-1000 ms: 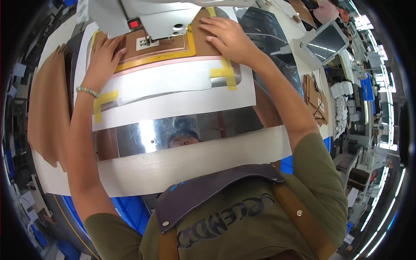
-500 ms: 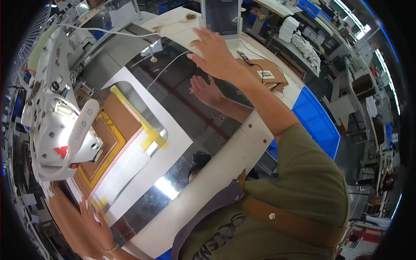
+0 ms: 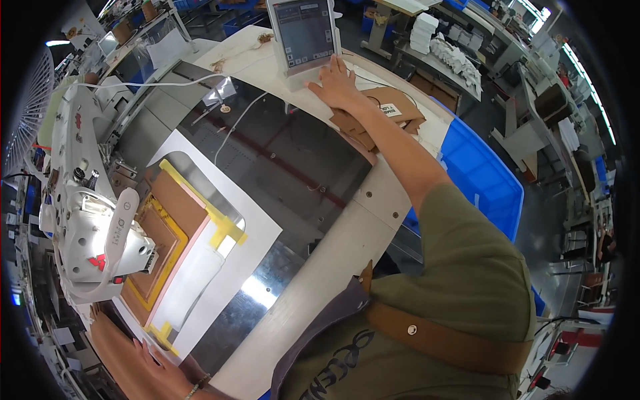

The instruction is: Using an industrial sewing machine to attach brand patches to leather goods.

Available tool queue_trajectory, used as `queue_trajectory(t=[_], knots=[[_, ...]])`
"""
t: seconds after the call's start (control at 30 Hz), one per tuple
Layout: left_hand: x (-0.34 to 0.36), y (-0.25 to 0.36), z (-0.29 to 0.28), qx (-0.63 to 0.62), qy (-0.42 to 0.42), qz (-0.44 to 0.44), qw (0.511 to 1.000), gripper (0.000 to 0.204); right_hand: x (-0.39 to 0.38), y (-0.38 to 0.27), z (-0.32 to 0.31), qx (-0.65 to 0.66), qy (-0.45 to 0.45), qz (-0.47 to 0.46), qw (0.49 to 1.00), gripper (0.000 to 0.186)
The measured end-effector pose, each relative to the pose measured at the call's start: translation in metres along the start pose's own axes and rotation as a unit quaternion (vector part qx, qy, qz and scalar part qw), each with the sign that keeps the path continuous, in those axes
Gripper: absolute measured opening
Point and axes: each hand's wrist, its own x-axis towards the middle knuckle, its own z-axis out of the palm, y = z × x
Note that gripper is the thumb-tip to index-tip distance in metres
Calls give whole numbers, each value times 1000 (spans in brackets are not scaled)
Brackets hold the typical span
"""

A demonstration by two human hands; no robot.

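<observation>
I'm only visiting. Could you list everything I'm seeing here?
sewing machine: 1, white, left
frame: 1, yellow, beneath machine head
paper sheet: 1, white, around frame
tape: several strips, yellow, on sheet
reflective surface: count unclear, dark silver, on table
table: 1, off-white, centre
screen: 1, dark, table's far end
cut pieces: several, brown, right of screen
large pieces: count unclear, brown, lower left
bin: 1, blue, right
background clutter: too small to count
sleeve: 1, green, right arm
left hand: 1, bare, lower left
right hand: 1, bare, at screen's base

two hands: left (image 3: 163, 375), right (image 3: 337, 90). one sewing machine (image 3: 77, 220), one screen (image 3: 307, 35), one yellow frame (image 3: 166, 270), one white sheet (image 3: 247, 257), one large blue bin (image 3: 480, 180). brown pieces (image 3: 408, 113) near screen: several, overlapping, exact count unclear.
</observation>
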Motion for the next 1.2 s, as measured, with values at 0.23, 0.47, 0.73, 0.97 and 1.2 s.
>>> queue_trajectory(t=[0.23, 0.47, 0.73, 0.97, 1.2], knots=[[-1, -5, 2, -68, 3, -18, 998, 43, 0, 5, -2, -52, 11, -22, 998, 95], [-6, -13, 6, -43, -23, -24, 999, 40, 6, 7, -11, -16, 29, -34, 999, 79], [-2, -18, 5, -52, -16, -47, 997, 40, 33, -4, -37, 16, 189, -107, 976, 57], [-6, -10, -4, -35, -23, -29, 999, 37, 50, -9, -29, 6, 153, -58, 987, 68], [4, 8, 14, -49, -20, -25, 998, 33, 90, 54, -20, -120, 242, -142, 952, 77]])
